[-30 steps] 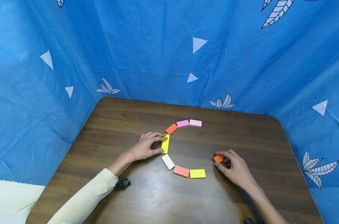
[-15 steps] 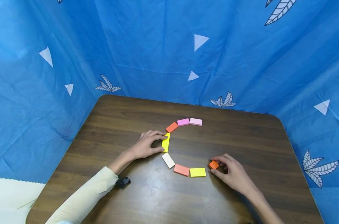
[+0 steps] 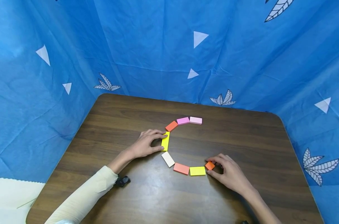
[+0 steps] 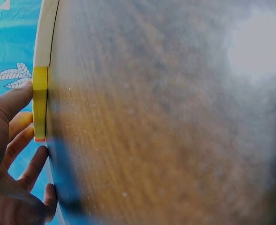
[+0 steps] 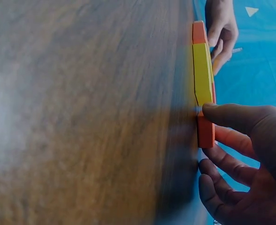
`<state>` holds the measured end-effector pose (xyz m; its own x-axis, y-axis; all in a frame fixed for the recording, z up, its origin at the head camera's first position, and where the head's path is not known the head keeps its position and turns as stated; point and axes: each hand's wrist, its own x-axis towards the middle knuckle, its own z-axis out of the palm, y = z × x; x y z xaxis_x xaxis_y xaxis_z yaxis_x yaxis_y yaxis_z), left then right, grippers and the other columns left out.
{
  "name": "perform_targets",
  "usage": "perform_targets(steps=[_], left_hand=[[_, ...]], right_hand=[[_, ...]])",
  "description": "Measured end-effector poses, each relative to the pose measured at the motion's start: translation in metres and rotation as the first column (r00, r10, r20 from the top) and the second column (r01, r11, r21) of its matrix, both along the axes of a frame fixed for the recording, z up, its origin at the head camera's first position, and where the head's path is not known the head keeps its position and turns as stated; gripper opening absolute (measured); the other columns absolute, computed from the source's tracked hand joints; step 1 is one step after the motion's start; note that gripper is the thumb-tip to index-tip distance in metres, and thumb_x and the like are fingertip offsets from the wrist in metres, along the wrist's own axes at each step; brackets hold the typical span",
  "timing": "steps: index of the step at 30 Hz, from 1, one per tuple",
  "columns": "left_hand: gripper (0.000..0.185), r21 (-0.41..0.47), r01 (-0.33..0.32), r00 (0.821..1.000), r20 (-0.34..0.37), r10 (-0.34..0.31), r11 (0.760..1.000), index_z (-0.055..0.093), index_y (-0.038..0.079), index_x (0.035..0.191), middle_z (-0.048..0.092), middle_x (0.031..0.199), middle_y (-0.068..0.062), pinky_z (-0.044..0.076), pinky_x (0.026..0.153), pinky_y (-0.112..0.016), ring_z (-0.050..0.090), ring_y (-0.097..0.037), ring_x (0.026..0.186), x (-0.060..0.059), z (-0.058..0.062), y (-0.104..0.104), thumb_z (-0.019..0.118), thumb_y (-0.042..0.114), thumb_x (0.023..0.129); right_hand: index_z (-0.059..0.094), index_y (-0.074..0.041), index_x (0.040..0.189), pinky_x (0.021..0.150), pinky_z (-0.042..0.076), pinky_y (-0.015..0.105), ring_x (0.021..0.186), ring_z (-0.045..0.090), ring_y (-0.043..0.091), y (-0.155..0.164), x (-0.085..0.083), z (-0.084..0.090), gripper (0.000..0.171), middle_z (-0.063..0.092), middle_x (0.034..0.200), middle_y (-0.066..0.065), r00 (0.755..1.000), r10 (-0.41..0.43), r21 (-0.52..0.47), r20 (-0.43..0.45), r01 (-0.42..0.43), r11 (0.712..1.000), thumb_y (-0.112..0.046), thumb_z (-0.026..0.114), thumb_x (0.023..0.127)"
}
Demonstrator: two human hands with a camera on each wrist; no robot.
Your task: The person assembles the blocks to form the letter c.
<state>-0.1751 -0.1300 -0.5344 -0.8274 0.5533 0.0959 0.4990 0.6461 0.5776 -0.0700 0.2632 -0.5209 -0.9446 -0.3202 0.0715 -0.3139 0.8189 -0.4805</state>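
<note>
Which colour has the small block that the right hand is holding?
The small block is orange; the right hand holds it beside the yellow block. The head view shows it best.

This looks like a makeshift recording booth rather than a lived-in room. A dark wooden table point(image 3: 124, 124) with rounded corners stands closed in on three sides by a blue cloth backdrop point(image 3: 147, 49), printed with white triangles and leaf shapes and hanging in loose folds right down to the table's edges. The cloth hides whatever room lies behind it. On the table lie only flat coloured blocks point(image 3: 183, 120) set in a curved row, a plain staged setup like a test or data-collection station.
</note>
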Motion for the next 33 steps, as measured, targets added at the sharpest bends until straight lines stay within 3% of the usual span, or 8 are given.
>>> perform_targets(steps=[10,18,26,33], left_hand=[[0.056,-0.013,0.014,0.999,-0.032,-0.014,1.000,0.067,0.021,0.148,0.060,0.158,0.003,0.034,0.117,-0.063,0.053,-0.025,0.144,-0.0022,-0.0030,0.0022,0.082,0.039,0.097],[0.055,-0.012,0.004,1.000,-0.017,-0.004,1.000,0.068,0.022,0.147,0.060,0.159,0.003,0.034,0.116,-0.063,0.053,-0.026,0.146,-0.0017,-0.0033,0.0004,0.082,0.038,0.097],[0.056,-0.025,0.003,1.000,-0.026,-0.004,1.000,0.068,0.022,0.148,0.060,0.158,0.004,0.034,0.116,-0.063,0.052,-0.025,0.146,-0.0029,-0.0021,0.0000,0.083,0.038,0.096],[0.054,-0.036,0.009,1.000,-0.011,-0.010,0.999,0.069,0.021,0.146,0.060,0.156,0.004,0.035,0.113,-0.060,0.053,-0.025,0.148,-0.0033,-0.0004,0.0004,0.083,0.036,0.096]], right_hand=[[0.079,-0.029,0.121,0.073,0.042,0.023,0.091,0.054,0.008,-0.0005,0.0022,-0.0029,0.040,0.068,0.103,-0.016,1.000,0.000,0.000,-0.004,0.000,1.000,-0.027,0.094,0.084],[0.079,-0.029,0.122,0.071,0.039,0.023,0.089,0.051,0.010,-0.0031,0.0023,-0.0053,0.040,0.069,0.105,-0.016,1.000,-0.005,0.000,-0.009,0.005,1.000,-0.029,0.094,0.085],[0.072,-0.025,0.135,0.074,0.045,0.023,0.096,0.057,0.009,0.0002,0.0016,-0.0057,0.055,0.068,0.106,-0.014,1.000,0.006,-0.033,-0.012,-0.007,0.999,-0.030,0.094,0.085],[0.062,-0.030,0.147,0.085,0.048,0.029,0.105,0.053,0.007,0.0065,0.0069,-0.0095,0.066,0.063,0.116,-0.018,0.997,0.044,-0.045,0.064,-0.041,0.998,-0.046,0.088,0.089]])
